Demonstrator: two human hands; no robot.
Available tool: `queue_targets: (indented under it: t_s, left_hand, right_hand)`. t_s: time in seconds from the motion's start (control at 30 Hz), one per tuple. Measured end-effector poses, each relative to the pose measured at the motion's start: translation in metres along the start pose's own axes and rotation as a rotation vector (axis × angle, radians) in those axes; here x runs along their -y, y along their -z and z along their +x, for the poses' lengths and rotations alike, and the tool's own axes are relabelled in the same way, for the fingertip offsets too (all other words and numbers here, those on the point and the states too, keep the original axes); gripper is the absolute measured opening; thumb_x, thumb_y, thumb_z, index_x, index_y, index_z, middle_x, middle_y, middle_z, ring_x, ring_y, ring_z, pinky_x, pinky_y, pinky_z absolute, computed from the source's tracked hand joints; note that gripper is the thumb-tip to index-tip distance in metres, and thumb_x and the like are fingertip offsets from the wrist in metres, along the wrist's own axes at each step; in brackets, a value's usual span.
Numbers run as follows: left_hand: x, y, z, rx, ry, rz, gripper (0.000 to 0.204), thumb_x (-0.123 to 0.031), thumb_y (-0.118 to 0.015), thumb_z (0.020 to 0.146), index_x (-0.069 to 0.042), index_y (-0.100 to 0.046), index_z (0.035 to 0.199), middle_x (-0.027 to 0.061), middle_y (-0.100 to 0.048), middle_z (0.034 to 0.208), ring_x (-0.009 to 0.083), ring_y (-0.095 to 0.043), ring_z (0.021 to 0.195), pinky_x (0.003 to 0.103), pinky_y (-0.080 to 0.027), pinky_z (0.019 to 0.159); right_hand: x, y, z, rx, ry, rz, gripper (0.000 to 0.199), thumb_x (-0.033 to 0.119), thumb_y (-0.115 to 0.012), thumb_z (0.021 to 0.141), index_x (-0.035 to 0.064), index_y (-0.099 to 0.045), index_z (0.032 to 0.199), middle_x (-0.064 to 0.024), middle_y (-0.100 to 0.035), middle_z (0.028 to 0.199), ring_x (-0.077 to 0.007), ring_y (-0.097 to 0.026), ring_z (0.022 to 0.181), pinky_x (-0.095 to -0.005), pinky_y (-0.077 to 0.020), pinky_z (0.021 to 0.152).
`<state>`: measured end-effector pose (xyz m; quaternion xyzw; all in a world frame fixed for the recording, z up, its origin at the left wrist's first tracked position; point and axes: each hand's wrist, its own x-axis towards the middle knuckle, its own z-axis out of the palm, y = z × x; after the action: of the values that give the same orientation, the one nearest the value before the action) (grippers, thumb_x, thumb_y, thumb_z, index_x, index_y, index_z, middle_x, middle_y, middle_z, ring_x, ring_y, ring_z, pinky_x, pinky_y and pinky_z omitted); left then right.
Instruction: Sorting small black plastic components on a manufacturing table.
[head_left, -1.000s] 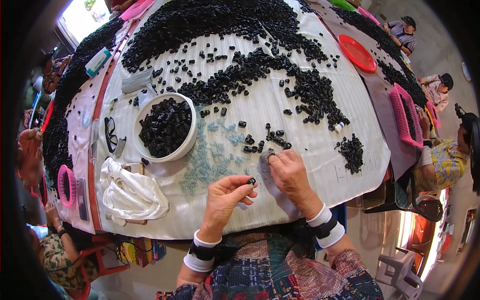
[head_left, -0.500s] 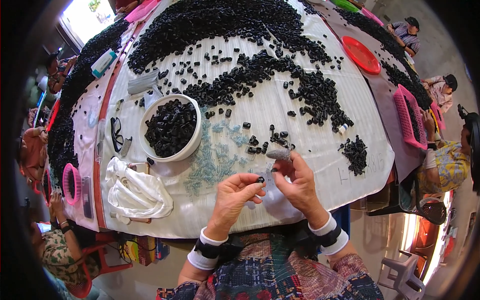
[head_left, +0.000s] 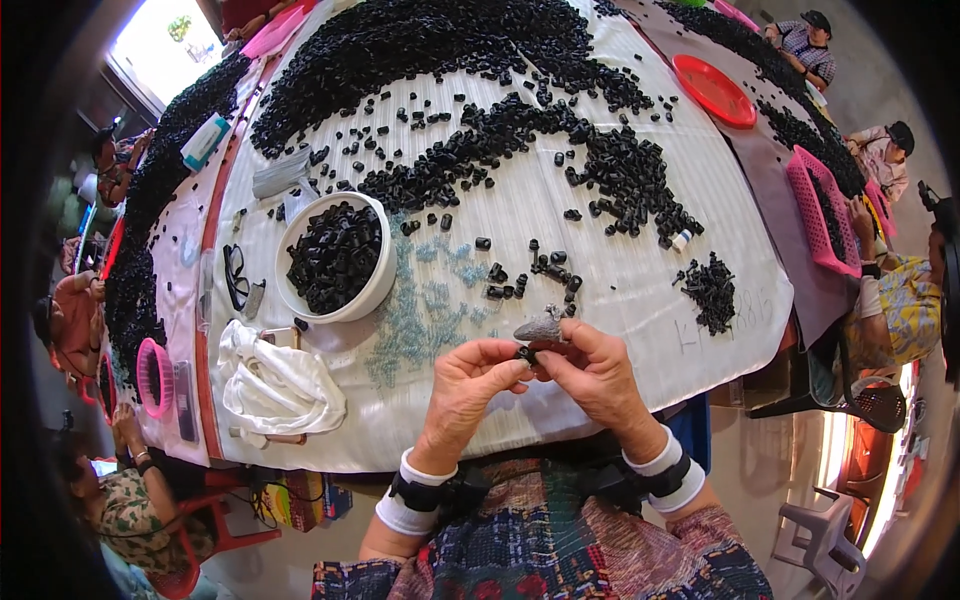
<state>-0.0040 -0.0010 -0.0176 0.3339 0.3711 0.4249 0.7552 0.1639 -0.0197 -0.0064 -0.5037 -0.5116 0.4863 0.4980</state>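
My left hand (head_left: 463, 385) pinches a small black plastic part (head_left: 524, 353) between thumb and fingertips. My right hand (head_left: 590, 370) meets it there, its thumb and a fingertip closed at the same spot on a small black piece mostly hidden by the fingers. A grey tapered thing (head_left: 540, 327) points left from my right index finger; whether it is worn or held, I cannot tell. Just beyond both hands lie several loose black parts (head_left: 553, 263). To their left, small clear bluish pieces (head_left: 425, 320) are scattered over the white cloth (head_left: 400, 425).
A white bowl (head_left: 386, 262) full of black parts stands left, with a white cloth bundle (head_left: 275, 385) and glasses (head_left: 235, 275) nearby. A large heap of black parts (head_left: 420, 45) covers the far table. Thin black pieces (head_left: 710, 293) lie right. Other people sit along both sides.
My right hand has moved left and down to my left hand, bringing its fingertips to the part there. The two hands were apart before.
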Motion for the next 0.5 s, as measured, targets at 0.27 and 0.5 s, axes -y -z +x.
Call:
queue_targets:
  t_s: [0.27,0.5]
  left_hand:
    - [0.0015,0.0004,0.0004,0.051,-0.007,0.067,0.02,-0.004,-0.064,0.083,0.005,-0.06,0.1,0.0114,-0.066,0.088,0.0155,-0.066,0.079,0.024,-0.054,0.066]
    - [0.0016,-0.0041,-0.0012,0.037,0.011,-0.019,0.019,-0.003,-0.064,0.083,0.005,-0.06,0.1,0.0115,-0.066,0.089,0.0169,-0.066,0.079,0.025,-0.054,0.064]
  right_hand:
    - [0.0093,0.0044,-0.0007,0.022,-0.122,-0.01,0.013,0.001,-0.061,0.081,-0.0029,-0.059,0.094,-0.0059,-0.062,0.082,-0.0087,-0.06,0.069,-0.0215,-0.0497,0.056]
    - [0.0098,0.0012,-0.0053,-0.034,0.005,0.026,0.02,-0.001,-0.061,0.081,0.0,-0.06,0.101,-0.0058,-0.064,0.087,-0.0093,-0.061,0.078,-0.0218,-0.0507,0.064]
